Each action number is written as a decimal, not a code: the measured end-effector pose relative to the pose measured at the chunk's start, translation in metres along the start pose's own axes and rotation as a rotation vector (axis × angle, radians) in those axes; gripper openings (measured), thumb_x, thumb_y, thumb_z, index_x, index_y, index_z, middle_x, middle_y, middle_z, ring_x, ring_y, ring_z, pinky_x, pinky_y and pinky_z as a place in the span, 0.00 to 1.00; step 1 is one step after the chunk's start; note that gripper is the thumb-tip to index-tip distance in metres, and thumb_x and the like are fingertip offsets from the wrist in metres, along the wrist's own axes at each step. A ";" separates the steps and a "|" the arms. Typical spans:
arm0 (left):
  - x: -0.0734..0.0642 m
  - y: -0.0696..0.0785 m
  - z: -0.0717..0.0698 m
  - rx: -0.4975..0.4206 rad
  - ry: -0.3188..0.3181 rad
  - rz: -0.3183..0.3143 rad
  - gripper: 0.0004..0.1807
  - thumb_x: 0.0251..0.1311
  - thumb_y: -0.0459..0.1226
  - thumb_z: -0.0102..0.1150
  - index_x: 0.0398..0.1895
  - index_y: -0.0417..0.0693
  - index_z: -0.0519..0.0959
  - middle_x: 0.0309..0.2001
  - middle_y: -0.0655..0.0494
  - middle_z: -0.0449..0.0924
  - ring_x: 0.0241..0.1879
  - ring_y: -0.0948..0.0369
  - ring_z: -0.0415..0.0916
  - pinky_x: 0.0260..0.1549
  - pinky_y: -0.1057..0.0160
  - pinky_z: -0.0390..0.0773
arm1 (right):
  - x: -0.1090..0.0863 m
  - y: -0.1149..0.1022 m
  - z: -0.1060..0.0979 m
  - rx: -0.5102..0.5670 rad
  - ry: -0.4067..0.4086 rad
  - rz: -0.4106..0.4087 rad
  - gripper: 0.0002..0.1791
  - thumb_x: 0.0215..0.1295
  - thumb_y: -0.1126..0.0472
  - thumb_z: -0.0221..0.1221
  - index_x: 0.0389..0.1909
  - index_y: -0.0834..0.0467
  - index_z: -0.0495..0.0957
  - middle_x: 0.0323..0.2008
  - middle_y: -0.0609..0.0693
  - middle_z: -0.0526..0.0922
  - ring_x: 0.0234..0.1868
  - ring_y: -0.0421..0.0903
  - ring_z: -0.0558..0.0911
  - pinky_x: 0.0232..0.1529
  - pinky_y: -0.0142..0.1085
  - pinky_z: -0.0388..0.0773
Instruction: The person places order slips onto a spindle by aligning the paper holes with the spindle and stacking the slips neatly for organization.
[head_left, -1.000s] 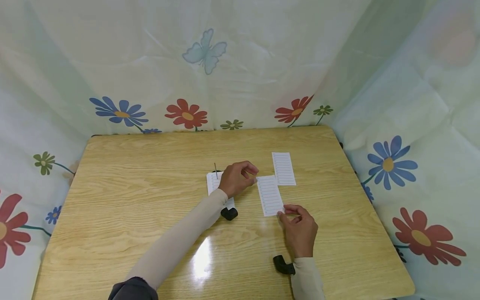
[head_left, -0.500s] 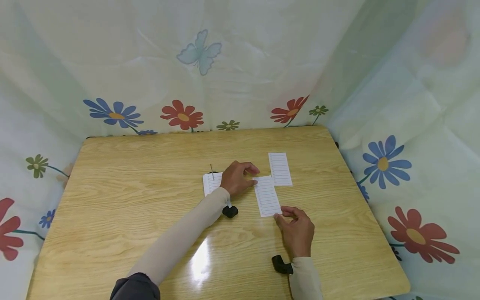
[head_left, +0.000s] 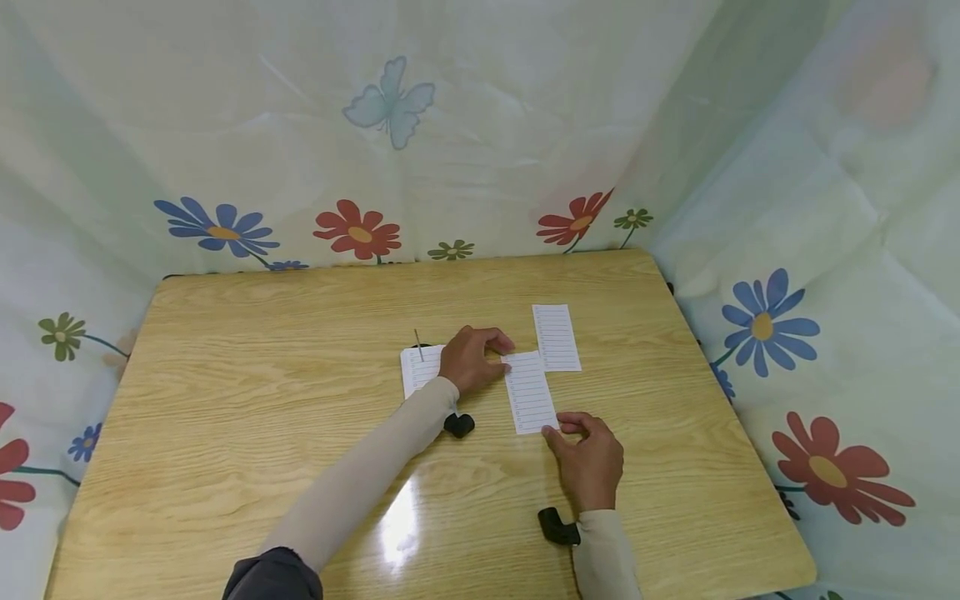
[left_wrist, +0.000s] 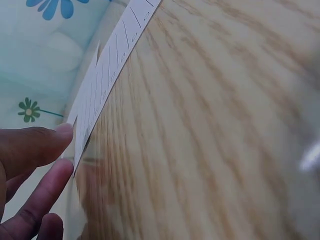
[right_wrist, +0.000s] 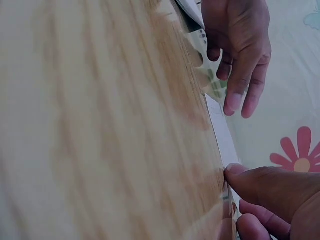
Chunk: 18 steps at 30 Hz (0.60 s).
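A lined checklist sheet [head_left: 529,393] lies on the wooden table, its top right corner meeting a second lined sheet [head_left: 557,337] behind it. My left hand [head_left: 472,360] is at the near sheet's upper left corner. Its thumb overlaps the corner and the forefinger stands apart above the top edge. At the lower right corner, my right hand [head_left: 592,458] pinches the same sheet between thumb and fingers. The right wrist view shows that thumb [right_wrist: 237,170] on the sheet's edge. Left of my left hand is a stack of similar sheets [head_left: 415,372], partly hidden by my forearm.
A thin stick-like thing [head_left: 418,345] stands out over the stack's top, with something black behind it. Each wrist bears a black camera mount, the right one [head_left: 558,527] close over the table [head_left: 247,400]. A flowered curtain [head_left: 480,133] surrounds the back and sides.
The head view has shifted slightly, so everything sits further left in it. My left thumb now overlaps the sheet's corner more. The right hand keeps its hold on the lower corner.
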<state>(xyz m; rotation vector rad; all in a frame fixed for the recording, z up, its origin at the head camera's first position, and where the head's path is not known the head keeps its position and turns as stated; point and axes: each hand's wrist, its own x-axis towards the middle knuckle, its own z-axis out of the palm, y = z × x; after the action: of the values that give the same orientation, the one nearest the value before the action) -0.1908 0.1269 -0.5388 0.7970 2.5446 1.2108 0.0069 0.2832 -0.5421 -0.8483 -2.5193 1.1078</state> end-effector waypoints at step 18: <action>0.004 0.002 0.007 0.032 0.018 -0.020 0.14 0.58 0.36 0.80 0.46 0.57 0.89 0.39 0.62 0.90 0.47 0.59 0.81 0.54 0.55 0.79 | 0.001 0.002 0.005 -0.008 0.014 0.037 0.12 0.59 0.55 0.78 0.42 0.51 0.90 0.38 0.52 0.90 0.33 0.46 0.80 0.35 0.39 0.69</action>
<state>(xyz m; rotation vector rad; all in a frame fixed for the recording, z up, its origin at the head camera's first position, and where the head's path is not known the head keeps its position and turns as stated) -0.1905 0.1354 -0.5414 0.7690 2.5868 1.1789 0.0041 0.2819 -0.5468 -0.9054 -2.5082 1.0994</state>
